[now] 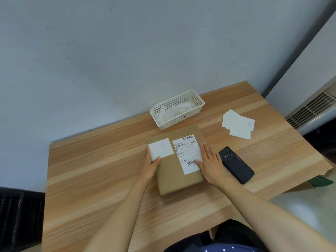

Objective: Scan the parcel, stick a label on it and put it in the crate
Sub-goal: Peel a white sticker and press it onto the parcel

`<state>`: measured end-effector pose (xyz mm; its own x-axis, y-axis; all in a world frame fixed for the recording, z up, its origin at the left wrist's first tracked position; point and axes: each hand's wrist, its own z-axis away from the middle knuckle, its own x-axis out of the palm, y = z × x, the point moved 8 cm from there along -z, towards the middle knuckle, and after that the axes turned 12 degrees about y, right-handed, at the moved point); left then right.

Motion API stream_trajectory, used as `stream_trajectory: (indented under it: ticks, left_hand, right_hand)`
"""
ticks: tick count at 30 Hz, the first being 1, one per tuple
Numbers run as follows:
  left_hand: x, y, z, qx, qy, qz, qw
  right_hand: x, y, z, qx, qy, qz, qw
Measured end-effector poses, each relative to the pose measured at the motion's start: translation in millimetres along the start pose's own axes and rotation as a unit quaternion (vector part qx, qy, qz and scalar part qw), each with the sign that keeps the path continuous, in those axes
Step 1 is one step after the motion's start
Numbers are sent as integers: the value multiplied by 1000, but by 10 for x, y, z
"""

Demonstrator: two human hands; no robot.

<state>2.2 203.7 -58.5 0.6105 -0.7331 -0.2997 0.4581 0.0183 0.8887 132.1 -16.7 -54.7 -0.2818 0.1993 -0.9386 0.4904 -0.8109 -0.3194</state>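
The brown parcel [177, 159] lies flat on the wooden table [94, 179] between both hands, its long axis running near to far and tilted slightly left, with the white crate [177, 109] just beyond its far end. The left hand [151, 165] clasps the parcel's left edge, thumb on the small label [161, 149]; the right hand [209, 161] lies flat and open on the shipping label [188, 153], gripping nothing. The label looks already stuck, though its edges are hard to judge; a phone [236, 164] lies right, spare labels [238, 124] far right, against a grey wall [127, 51].
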Motion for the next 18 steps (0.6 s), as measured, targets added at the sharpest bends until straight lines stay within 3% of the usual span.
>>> stream_trajectory:
  ticks: [7, 13, 18]
  left_hand:
    - [-34, 6, 126, -25, 10, 22, 999]
    - [22, -229, 329, -33, 40, -55, 997]
    - [143, -374, 571, -81, 74, -17, 994]
  right_hand:
    - [-84, 85, -5, 84, 11, -163, 983]
    - [-66, 153, -72, 111, -12, -195, 974]
    - [45, 403, -145, 166, -46, -234, 957]
